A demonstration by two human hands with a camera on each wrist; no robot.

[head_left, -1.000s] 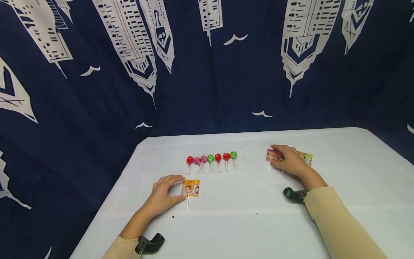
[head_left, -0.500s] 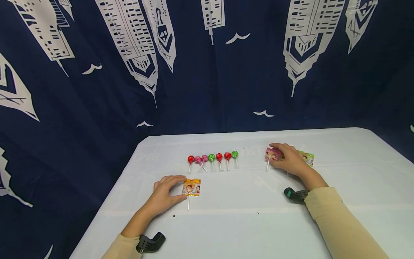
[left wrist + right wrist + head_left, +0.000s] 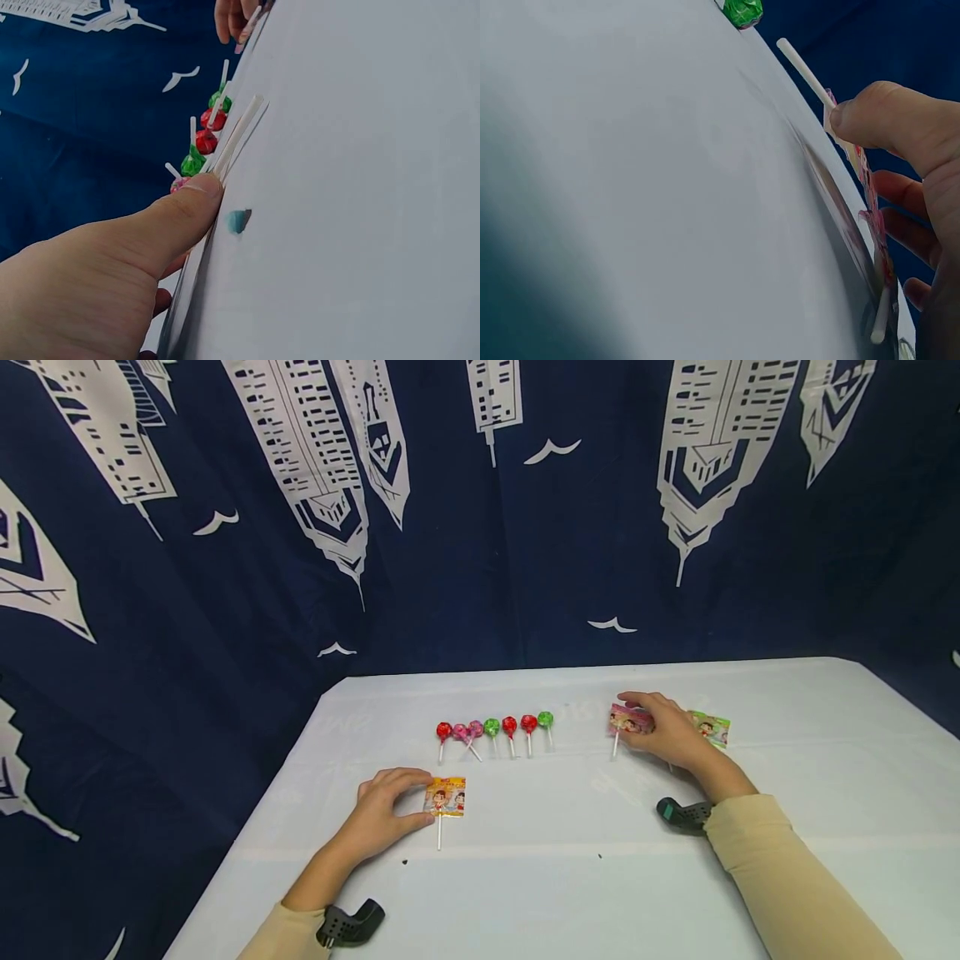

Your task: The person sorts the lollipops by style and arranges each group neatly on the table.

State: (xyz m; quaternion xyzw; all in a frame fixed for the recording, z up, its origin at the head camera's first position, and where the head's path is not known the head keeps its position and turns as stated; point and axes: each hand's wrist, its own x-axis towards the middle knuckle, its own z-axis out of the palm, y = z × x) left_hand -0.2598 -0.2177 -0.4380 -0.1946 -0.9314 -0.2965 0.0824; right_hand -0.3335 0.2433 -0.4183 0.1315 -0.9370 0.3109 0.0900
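Observation:
My left hand holds a flat lollipop in an orange wrapper by its left side, forefinger at the top edge and thumb at the bottom. In the left wrist view the thumb lies against the base of its white stick. At the right, my right hand pinches a flat lollipop in a pink wrapper, its stick pointing toward me. The right wrist view shows the thumb on that wrapper, close over the table. A green-wrapped flat lollipop lies partly hidden behind the right hand.
Several round lollipops, among them a red one, a pink one and a green one, lie in a row at the back of the white table. Behind hangs a dark blue curtain. Small dark specks dot the table.
My right hand has slid slightly left with the pink lollipop, and more of the green-wrapped one shows. The left hand and its orange lollipop stay in place.

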